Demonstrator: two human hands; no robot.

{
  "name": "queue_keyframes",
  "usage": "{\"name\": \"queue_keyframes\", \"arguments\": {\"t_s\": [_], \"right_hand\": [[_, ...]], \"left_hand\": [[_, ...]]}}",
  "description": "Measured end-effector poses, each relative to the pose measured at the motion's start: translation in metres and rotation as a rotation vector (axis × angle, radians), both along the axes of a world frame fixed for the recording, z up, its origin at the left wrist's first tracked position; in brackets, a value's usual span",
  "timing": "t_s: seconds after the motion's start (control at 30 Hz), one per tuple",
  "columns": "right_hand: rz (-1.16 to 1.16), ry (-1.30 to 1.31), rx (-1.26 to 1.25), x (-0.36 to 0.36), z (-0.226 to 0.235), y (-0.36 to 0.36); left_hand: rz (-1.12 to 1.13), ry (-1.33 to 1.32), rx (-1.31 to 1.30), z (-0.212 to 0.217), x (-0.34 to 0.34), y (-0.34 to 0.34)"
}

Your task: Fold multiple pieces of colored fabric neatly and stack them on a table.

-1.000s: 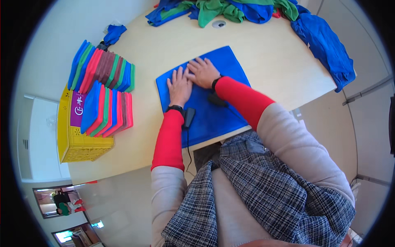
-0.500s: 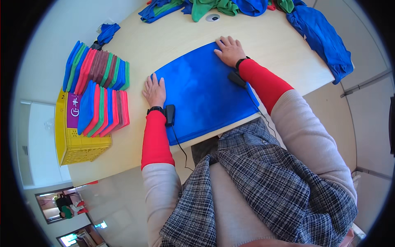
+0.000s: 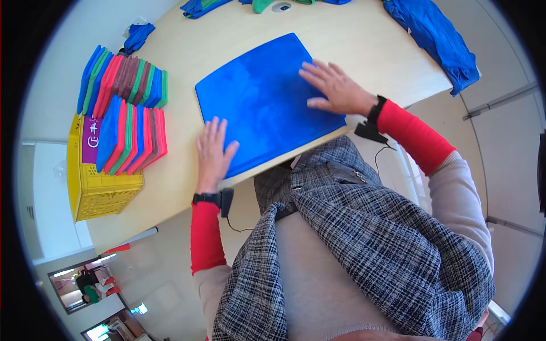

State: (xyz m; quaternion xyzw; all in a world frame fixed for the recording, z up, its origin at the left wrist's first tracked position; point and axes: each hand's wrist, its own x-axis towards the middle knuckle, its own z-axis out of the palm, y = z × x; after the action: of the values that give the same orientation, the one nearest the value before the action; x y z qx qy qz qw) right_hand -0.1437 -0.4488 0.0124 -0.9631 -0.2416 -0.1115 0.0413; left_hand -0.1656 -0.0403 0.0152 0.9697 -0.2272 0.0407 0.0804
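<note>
**Both palms flat on the blue cloth**

We take the blue cloth as our landmark. It lies spread flat on the pale wooden table, one long edge close to the table's near rim.

Left hand: open, fingers spread, palm down on the cloth's near-left corner, part of the hand lying on bare table just beside that corner. It grips nothing. A black band with a small black unit sits at the wrist, a thin cable hanging from it.

Right hand: open as well, fingers fanned, pressed flat on the cloth's right side near its right edge. It holds nothing. Same sort of black wrist unit just off the cloth's near-right corner.

The two hands are well apart, one at each end of the cloth.

Left of the cloth: two rows of folded cloths in blue, green, red, pink and brown, standing on edge. Beyond them, over the table's left rim, a yellow plastic crate.

Far side of the cloth: a loose heap of blue and green cloths at the table's far edge. To the cloth's far right, a crumpled blue cloth drapes over the table's corner. One small blue piece lies at the far left.
</note>
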Motion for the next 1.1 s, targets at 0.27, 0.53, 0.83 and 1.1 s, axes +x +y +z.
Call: {"name": "queue_keyframes", "arguments": {"t_s": [0.27,0.53,0.83,1.1], "right_hand": [[0.201,0.197,-0.046,-0.066,0.007,0.002],[0.298,0.062,0.007,-0.103,-0.003,-0.007],[0.143,0.377,0.643,-0.076,0.062,-0.017],[-0.098,0.475,0.834,0.082,0.043,-0.002]], "left_hand": [[-0.095,-0.035,-0.043,0.002,-0.072,-0.009],[-0.147,-0.233,-0.121,-0.006,-0.108,0.013],[-0.058,0.048,-0.394,0.066,-0.085,0.031],[0.252,0.304,-0.682,0.060,0.077,0.033]]}}
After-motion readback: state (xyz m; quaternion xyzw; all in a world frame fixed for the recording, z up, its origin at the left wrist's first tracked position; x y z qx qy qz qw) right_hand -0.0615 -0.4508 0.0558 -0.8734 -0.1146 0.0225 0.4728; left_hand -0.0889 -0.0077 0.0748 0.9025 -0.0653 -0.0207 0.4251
